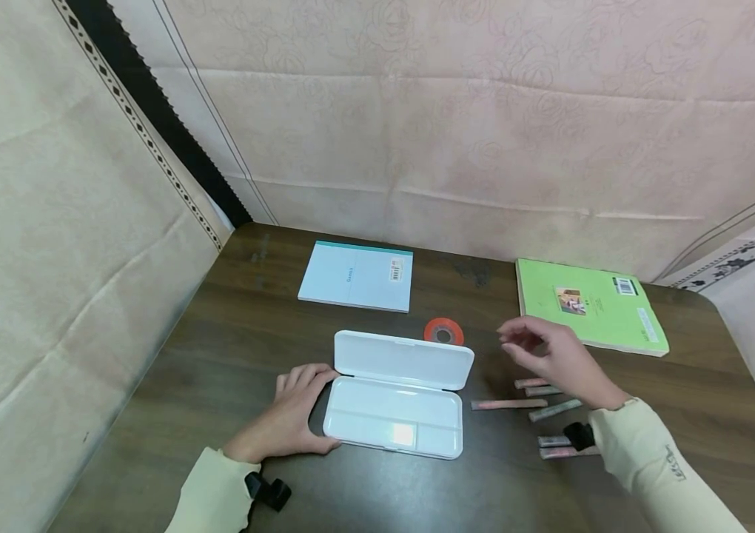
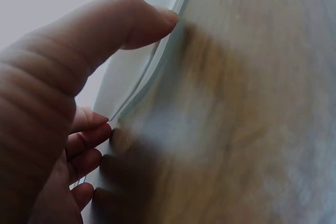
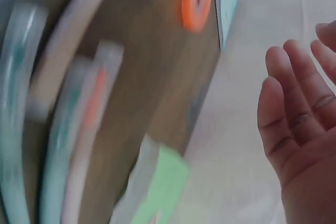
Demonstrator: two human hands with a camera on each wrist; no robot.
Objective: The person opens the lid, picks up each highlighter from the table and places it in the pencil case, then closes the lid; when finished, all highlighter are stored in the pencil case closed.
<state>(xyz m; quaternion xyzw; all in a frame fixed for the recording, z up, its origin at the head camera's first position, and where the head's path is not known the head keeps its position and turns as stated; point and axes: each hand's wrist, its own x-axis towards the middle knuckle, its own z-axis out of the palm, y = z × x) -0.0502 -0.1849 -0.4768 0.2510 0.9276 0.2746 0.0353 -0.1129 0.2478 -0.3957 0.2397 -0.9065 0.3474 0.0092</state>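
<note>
Behind and to the left, cream patterned cloth hangings [image 1: 417, 133]. Below, one dark brown wood-grain table [image 1: 217, 355]. On it, at the far right, one bright green paperback book [image 1: 604, 322], lying flat. At the middle, one hinged white plastic case [image 1: 394, 400], lid laid open away from the person. Beyond, towards the far left edge, one pale blue thin notebook [image 1: 364, 277] with a teal strip. Two hands in all: at the case's left side, the left hand [image 1: 297, 414], gripping, thumb at the near corner, fingers by the lid; near the green book, raised, the right hand [image 1: 551, 359], loosely curled, with nothing held. Just beyond the lid, one round orange tape roll [image 1: 444, 324]. Right of the case, near and under the right arm, six slim pen-like sticks [image 1: 509, 404] visible, pinkish, greenish and greyish, all outside the case.
</note>
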